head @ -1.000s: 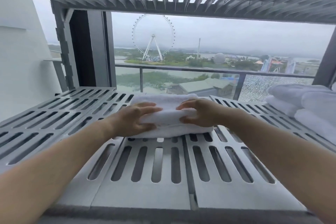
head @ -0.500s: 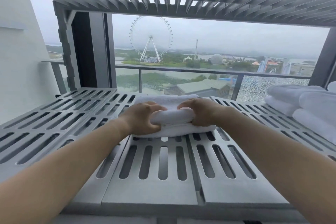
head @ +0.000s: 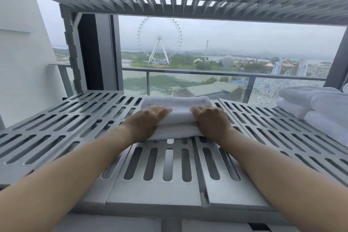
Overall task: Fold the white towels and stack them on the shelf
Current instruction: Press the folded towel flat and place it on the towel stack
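Your left hand (head: 148,120) and right hand (head: 211,118) clamp the folded towel (head: 175,108) at the shelf's (head: 165,190) twelve o'clock; soft and light, it likely holds best gripped at both ends.

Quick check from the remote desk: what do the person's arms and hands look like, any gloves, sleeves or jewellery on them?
Both forearms are bare up to the bottom edge of the picture, with no sleeves in view. The left hand and the right hand wear no gloves. No watch, bracelet or ring shows on the visible parts of the wrists and fingers, and there are no cables or markings.
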`<state>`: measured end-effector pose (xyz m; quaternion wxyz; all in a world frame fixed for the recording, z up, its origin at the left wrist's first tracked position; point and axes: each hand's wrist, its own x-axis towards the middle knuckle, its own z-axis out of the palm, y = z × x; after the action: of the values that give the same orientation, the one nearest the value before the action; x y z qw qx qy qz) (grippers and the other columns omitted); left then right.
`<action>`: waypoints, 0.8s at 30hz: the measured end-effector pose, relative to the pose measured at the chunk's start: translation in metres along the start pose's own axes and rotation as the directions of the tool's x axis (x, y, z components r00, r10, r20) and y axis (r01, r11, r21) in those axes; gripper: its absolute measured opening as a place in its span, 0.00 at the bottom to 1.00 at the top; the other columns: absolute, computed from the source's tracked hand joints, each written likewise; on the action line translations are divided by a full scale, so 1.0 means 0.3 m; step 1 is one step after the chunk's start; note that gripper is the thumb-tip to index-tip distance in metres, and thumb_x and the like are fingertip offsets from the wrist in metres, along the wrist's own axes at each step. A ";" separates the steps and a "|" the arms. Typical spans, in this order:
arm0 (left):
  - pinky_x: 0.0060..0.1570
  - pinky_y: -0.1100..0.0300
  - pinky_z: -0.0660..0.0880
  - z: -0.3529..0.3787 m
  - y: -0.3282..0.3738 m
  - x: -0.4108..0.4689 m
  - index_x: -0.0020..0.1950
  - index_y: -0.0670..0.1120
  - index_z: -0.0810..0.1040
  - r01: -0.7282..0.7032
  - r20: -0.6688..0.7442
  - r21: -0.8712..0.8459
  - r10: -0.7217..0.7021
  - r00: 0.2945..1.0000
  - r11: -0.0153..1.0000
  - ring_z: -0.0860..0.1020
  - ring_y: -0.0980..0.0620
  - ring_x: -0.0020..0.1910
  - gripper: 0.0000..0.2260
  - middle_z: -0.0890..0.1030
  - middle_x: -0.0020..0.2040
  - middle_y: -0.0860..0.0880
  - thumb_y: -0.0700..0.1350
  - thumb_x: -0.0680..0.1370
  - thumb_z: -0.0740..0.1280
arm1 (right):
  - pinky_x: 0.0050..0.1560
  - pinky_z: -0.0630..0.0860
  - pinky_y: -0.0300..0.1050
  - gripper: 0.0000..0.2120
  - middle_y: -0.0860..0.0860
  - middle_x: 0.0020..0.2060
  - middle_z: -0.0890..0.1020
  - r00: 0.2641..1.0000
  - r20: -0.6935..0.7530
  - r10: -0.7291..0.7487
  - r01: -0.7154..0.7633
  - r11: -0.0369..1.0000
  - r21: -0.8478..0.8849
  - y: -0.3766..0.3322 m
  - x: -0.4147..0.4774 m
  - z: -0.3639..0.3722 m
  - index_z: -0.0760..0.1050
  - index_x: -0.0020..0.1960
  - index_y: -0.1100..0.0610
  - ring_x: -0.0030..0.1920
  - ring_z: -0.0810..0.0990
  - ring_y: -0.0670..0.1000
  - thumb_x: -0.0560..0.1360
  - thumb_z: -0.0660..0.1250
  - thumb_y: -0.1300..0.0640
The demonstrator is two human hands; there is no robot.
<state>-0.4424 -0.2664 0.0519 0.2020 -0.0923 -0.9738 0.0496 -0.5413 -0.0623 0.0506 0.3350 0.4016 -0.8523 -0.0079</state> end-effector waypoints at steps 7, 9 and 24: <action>0.70 0.60 0.53 -0.005 0.005 -0.051 0.72 0.43 0.62 -0.074 -0.106 -0.079 0.065 0.992 0.994 0.61 0.45 0.71 0.29 0.65 0.71 0.43 0.30 0.71 0.60 | 0.39 0.69 0.45 0.10 0.52 0.39 0.80 0.998 -0.054 -0.028 0.026 0.999 -0.034 -0.005 -0.010 -0.016 0.72 0.48 0.58 0.41 0.79 0.56 0.68 0.60 0.67; 0.70 0.53 0.60 -0.012 0.008 -0.069 0.70 0.42 0.65 -0.097 -0.140 -0.092 0.084 0.987 0.991 0.64 0.43 0.70 0.28 0.68 0.69 0.42 0.31 0.70 0.61 | 0.33 0.71 0.43 0.09 0.52 0.33 0.79 0.993 -0.110 -0.042 0.038 0.999 -0.039 -0.003 -0.013 -0.023 0.73 0.42 0.59 0.34 0.79 0.55 0.62 0.67 0.66; 0.43 0.53 0.77 -0.017 0.012 -0.093 0.65 0.47 0.70 -0.076 -0.173 0.002 0.075 0.982 0.997 0.77 0.46 0.54 0.25 0.75 0.62 0.48 0.53 0.71 0.68 | 0.56 0.73 0.48 0.27 0.48 0.60 0.78 0.977 0.180 -0.115 0.067 0.965 0.254 0.065 -0.003 -0.049 0.69 0.66 0.49 0.57 0.77 0.54 0.69 0.62 0.39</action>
<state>-0.4147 -0.2681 0.0453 0.2835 -0.1338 -0.9484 0.0466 -0.5457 -0.0446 0.0669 0.1972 0.4764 -0.8557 0.0438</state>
